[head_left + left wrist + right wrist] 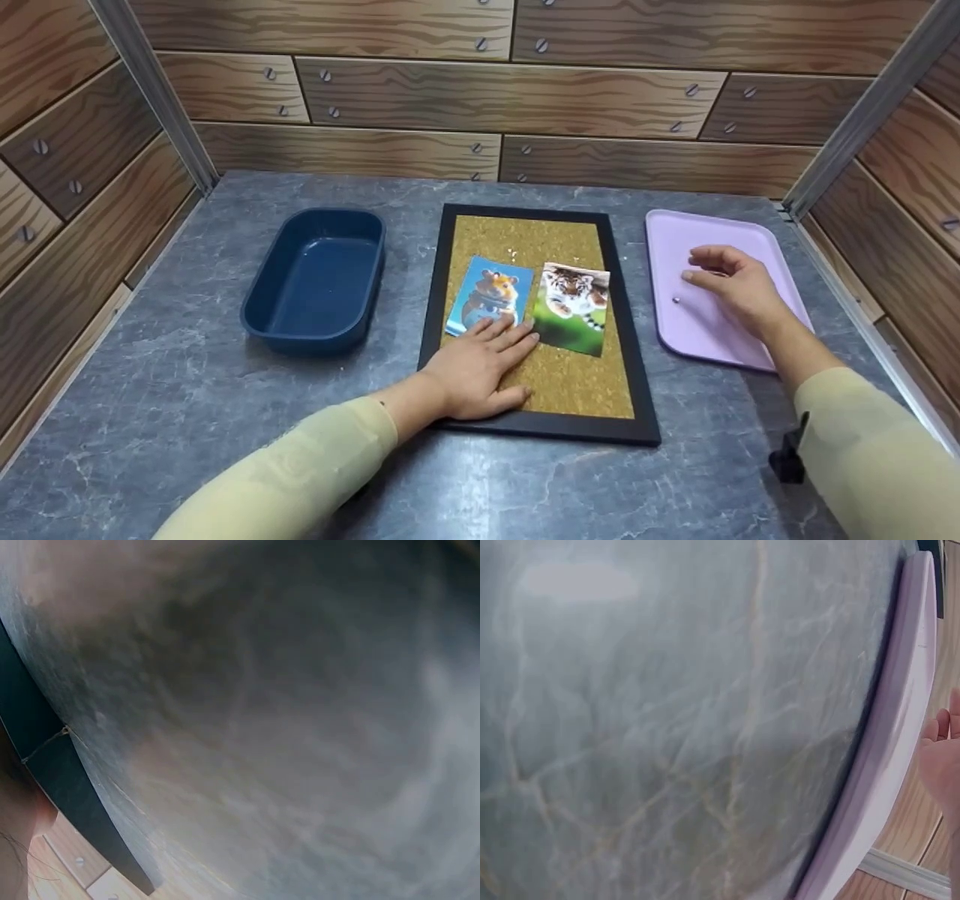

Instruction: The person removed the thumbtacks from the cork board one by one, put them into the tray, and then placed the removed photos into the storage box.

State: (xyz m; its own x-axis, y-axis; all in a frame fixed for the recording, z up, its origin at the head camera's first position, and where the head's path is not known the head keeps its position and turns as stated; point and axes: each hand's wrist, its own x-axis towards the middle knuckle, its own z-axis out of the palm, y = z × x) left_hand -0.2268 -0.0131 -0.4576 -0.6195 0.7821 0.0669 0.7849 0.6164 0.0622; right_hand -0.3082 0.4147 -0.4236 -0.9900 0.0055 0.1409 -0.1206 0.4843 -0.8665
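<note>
- Cork board (555, 375) in black frame, flat on grey marbled table (187, 390), centre of scene.
- Left hand (476, 367) palm-down on near left part of cork, fingers (517, 341) straight and slightly spread, tips touching near edge of hamster picture (491, 296).
- Hamster picture: blue ground, lying on cork left of centre, tilted a little.
- Tiger cub picture (574, 307): green lower half, just right of hamster picture, edges about touching; not touched by either hand.
- Right hand (739, 289) over pink tray (667, 232) at right of board, fingers loosely curled, thumb and forefinger near each other; whether anything pinched, cannot tell.
- Small dark pin-like speck (676, 301) on tray just left of right hand; too small to identify.
- Dark blue tub (319, 281) left of board, well apart from both hands.
- Wood-plank printed walls with screw heads behind and at both sides.
- No readable writing, brand or label on pictures, tray or tub.
- Left wrist view: blurred table surface, dark frame edge (67, 787) at left.
- Right wrist view: table and pink tray rim (892, 757), fingertips (941, 727) at right edge.
</note>
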